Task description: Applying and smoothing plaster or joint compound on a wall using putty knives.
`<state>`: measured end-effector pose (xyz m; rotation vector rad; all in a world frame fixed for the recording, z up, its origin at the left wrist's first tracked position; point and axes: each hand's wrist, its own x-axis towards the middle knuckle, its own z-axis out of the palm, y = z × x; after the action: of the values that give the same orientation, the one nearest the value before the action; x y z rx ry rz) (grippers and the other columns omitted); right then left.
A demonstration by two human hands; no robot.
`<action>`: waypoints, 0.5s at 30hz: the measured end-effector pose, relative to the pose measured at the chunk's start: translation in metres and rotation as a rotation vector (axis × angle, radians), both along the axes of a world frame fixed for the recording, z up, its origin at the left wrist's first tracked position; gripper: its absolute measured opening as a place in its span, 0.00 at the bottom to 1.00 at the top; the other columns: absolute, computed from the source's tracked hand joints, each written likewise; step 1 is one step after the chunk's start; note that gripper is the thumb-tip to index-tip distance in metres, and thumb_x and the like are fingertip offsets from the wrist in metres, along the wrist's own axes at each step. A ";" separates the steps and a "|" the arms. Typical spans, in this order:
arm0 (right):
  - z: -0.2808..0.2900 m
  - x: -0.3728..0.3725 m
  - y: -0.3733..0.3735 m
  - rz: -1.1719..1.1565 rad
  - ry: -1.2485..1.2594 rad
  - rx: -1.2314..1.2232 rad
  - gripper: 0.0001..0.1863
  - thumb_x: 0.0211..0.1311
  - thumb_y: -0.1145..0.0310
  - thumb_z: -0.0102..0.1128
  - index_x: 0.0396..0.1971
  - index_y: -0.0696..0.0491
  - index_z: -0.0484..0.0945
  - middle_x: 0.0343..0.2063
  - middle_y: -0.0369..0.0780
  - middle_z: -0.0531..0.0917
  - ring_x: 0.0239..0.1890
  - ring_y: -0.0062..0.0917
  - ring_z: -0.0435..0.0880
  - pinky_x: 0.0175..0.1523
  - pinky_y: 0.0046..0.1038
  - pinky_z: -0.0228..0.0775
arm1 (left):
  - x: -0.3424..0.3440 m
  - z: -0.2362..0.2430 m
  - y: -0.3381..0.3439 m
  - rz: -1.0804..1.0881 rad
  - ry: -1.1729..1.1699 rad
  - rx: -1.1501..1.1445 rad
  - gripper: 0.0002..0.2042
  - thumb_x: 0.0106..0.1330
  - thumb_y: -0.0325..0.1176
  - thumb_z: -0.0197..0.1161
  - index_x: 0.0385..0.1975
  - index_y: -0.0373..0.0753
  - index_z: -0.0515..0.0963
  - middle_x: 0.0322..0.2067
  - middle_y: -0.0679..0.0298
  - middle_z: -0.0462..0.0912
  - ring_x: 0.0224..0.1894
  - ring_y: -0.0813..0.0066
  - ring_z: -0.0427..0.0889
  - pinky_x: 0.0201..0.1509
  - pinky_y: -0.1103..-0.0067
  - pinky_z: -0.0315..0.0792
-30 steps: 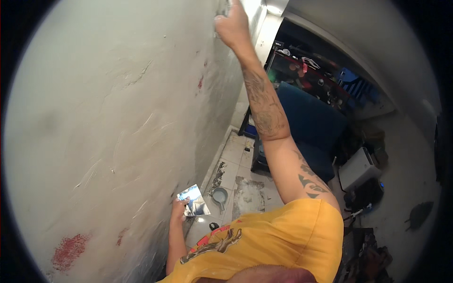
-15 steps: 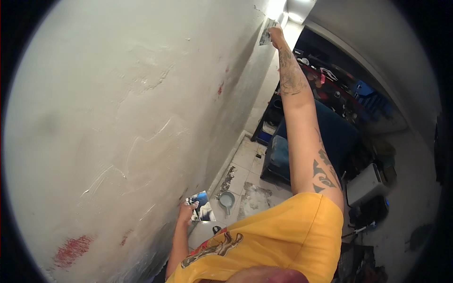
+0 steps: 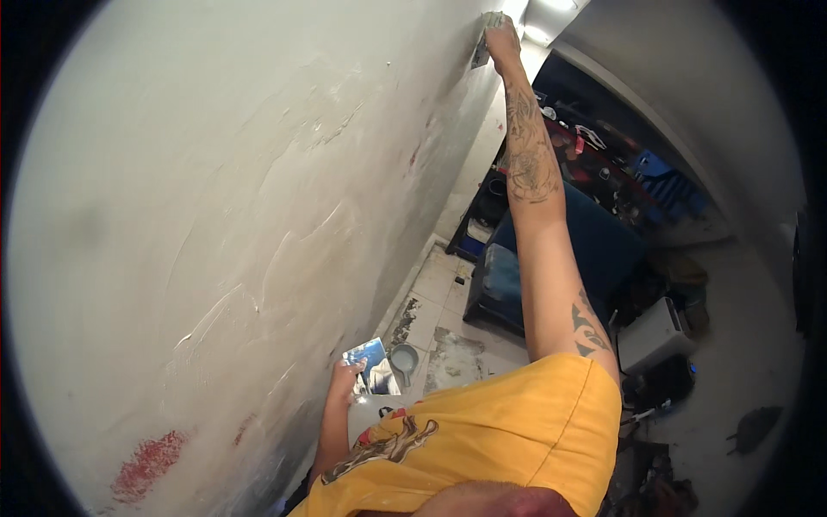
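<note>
My right arm (image 3: 538, 224) is stretched up toward the wall's far upper end. There my right hand (image 3: 505, 41) is closed on a flat rectangular putty blade (image 3: 480, 53), smeared grey and held at the wall surface. Low down beside the wall, my left hand (image 3: 345, 379) grips a shiny rectangular metal plate (image 3: 376, 355). The plate looks blue in part, with whitish patches that may be paste or reflection. The pale wall (image 3: 215, 172) carries ridges and streaks of wet-looking filler, plus a scratched red patch (image 3: 148, 465) near the bottom.
On the tiled floor stands a grey dipper (image 3: 403, 358) with a handle, beside a whitish stained patch (image 3: 455, 355). Further off are a dark blue sofa (image 3: 500, 280), a cluttered table (image 3: 594, 159) and a white box-shaped object (image 3: 650, 336). A lit lamp (image 3: 538, 34) shines at the top.
My right hand and the putty blade have moved a little higher in the view. My left hand still holds the plate, now nearer the dipper in the picture. The whole view has shifted slightly.
</note>
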<state>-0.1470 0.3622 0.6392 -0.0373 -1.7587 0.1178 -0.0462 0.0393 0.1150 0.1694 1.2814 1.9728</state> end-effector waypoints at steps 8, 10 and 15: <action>-0.006 0.050 -0.078 0.531 -0.039 -0.275 0.15 0.43 0.72 0.46 0.35 0.59 0.65 0.27 0.46 0.72 0.32 0.38 0.69 0.39 0.31 0.61 | -0.001 -0.005 -0.005 -0.012 0.006 0.072 0.06 0.48 0.23 0.52 0.26 0.32 0.72 0.23 0.67 0.74 0.25 0.82 0.70 0.32 0.84 0.64; -0.010 0.094 -0.112 0.419 -0.007 -0.209 0.12 0.43 0.71 0.47 0.32 0.57 0.65 0.25 0.44 0.72 0.29 0.35 0.70 0.35 0.31 0.61 | -0.001 -0.004 -0.008 0.010 0.040 0.047 0.06 0.48 0.23 0.52 0.26 0.31 0.72 0.23 0.66 0.74 0.25 0.81 0.70 0.32 0.84 0.64; -0.003 0.106 -0.002 0.778 0.135 -0.370 0.21 0.39 0.86 0.45 0.39 0.59 0.62 0.33 0.41 0.72 0.31 0.25 0.74 0.36 0.22 0.68 | -0.002 0.002 -0.005 0.033 0.067 -0.047 0.06 0.48 0.22 0.51 0.27 0.33 0.71 0.24 0.67 0.74 0.25 0.80 0.72 0.33 0.83 0.65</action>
<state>-0.0412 0.3600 0.6364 0.3817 -1.5114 0.9841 -0.0485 0.0341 0.1166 0.1935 1.3809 1.9775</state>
